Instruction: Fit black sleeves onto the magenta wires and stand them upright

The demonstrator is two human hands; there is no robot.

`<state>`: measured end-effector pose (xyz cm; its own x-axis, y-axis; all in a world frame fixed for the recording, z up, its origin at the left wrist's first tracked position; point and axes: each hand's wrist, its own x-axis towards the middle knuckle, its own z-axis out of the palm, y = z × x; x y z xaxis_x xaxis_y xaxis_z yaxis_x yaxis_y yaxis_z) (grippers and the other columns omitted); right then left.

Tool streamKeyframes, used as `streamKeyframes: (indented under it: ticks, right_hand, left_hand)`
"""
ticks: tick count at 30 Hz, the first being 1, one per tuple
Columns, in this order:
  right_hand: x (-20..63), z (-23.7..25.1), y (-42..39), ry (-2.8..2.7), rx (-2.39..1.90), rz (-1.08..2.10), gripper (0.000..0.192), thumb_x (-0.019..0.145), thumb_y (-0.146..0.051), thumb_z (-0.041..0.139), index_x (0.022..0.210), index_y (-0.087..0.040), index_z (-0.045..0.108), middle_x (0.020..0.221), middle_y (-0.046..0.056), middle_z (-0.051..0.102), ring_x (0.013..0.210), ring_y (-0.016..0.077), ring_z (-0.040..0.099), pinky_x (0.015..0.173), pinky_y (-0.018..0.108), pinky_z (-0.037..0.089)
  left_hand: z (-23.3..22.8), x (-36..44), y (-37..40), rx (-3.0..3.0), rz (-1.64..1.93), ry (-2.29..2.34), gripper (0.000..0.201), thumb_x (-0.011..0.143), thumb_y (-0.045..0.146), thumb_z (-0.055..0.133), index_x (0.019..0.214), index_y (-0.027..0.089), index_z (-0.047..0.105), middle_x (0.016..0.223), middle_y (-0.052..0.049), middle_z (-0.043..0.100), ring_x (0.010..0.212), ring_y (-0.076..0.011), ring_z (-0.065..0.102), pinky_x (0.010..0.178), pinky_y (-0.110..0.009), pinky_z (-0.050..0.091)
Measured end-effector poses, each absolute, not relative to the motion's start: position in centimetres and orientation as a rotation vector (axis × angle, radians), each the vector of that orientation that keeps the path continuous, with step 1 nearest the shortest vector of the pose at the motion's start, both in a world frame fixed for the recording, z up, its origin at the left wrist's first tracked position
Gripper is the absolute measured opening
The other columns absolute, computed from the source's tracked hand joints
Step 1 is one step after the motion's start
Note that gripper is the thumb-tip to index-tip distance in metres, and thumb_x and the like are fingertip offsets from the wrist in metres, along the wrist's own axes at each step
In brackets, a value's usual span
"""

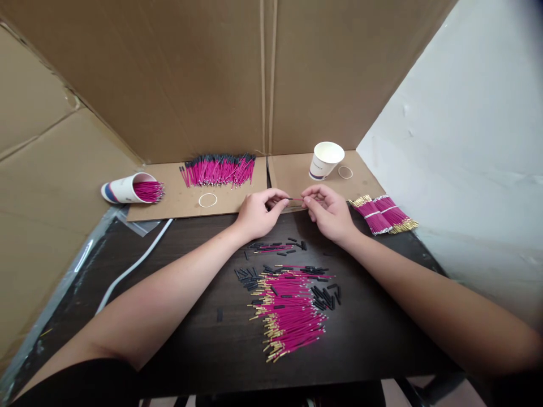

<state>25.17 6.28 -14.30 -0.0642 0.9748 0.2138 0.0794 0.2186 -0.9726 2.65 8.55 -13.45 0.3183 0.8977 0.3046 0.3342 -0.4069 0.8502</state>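
Cardboard walls ring the dark tabletop (182,316). The left hand (258,213) and right hand (328,213) each pinch an end of a pink wire (296,199), its long axis running nine to three o'clock. Loose pink wires (288,311) lie at six.

No legible text on anything in view. Upright paper cup (326,160): a small dark printed mark on its side wall, too small and blurred to read. Tipped paper cup (125,190): blue and red bands near its base, no letters made out. Cardboard walls (169,73) and desk (190,339): no labels, numbers or signs seen
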Motion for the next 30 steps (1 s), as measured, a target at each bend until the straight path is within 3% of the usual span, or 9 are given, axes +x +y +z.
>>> streamKeyframes:
  ticks: [9, 17, 23, 26, 30]
  right_hand:
    - [25.2, -14.1, 6.2, -1.430, -1.098, 1.016, 0.030, 0.093, -0.045, 0.083, 0.109, -0.021, 0.076, 0.088, 0.004, 0.071, 0.064, 0.0150, 0.055, 0.055, 0.031, 0.043]
    - [25.1, -15.0, 6.1, -1.509, -1.169, 0.949, 0.031, 0.097, -0.052, 0.080, 0.102, -0.021, 0.079, 0.086, 0.007, 0.074, 0.068, 0.0200, 0.062, 0.060, 0.034, 0.048]
    - [25.1, -14.4, 5.7, -1.625, -1.167, 0.611, 0.016, 0.101, -0.038, 0.076, 0.098, -0.023, 0.082, 0.099, 0.009, 0.066, 0.082, 0.0244, 0.065, 0.068, 0.038, 0.053]
    - [25.2, -14.1, 5.4, -1.697, -1.208, 0.457, 0.014, 0.104, -0.034, 0.072, 0.098, -0.024, 0.080, 0.090, 0.006, 0.060, 0.075, 0.0234, 0.059, 0.068, 0.039, 0.049]
    - [25.5, -14.1, 5.1, -1.870, -1.266, 0.304, 0.015, 0.105, -0.029, 0.070, 0.092, -0.024, 0.071, 0.076, 0.004, 0.060, 0.074, 0.0247, 0.058, 0.074, 0.041, 0.044]
  left_hand:
    - [-13.6, 2.8, 8.7, 1.849, 1.088, 1.069, 0.017, 0.102, 0.031, 0.077, 0.110, 0.018, 0.084, 0.099, -0.008, 0.085, 0.083, -0.0199, 0.077, 0.079, -0.034, 0.060]
    - [-13.8, 2.8, 8.8, 1.849, 1.107, 1.078, 0.015, 0.102, 0.029, 0.075, 0.109, 0.018, 0.082, 0.097, -0.008, 0.083, 0.085, -0.0201, 0.075, 0.079, -0.034, 0.060]
    - [-13.5, 2.7, 8.6, 1.866, 1.120, 1.106, 0.019, 0.096, 0.021, 0.075, 0.115, 0.017, 0.077, 0.102, -0.008, 0.082, 0.077, -0.0165, 0.071, 0.077, -0.033, 0.058]
    - [-13.2, 2.5, 8.4, 1.882, 1.122, 1.092, 0.027, 0.085, 0.013, 0.074, 0.112, 0.018, 0.069, 0.100, -0.006, 0.078, 0.069, -0.0136, 0.064, 0.070, -0.030, 0.054]
    - [-12.5, 2.2, 8.2, 2.000, 1.031, 1.105, 0.021, 0.079, 0.014, 0.073, 0.095, 0.021, 0.060, 0.082, -0.002, 0.068, 0.064, -0.0145, 0.057, 0.062, -0.030, 0.046]
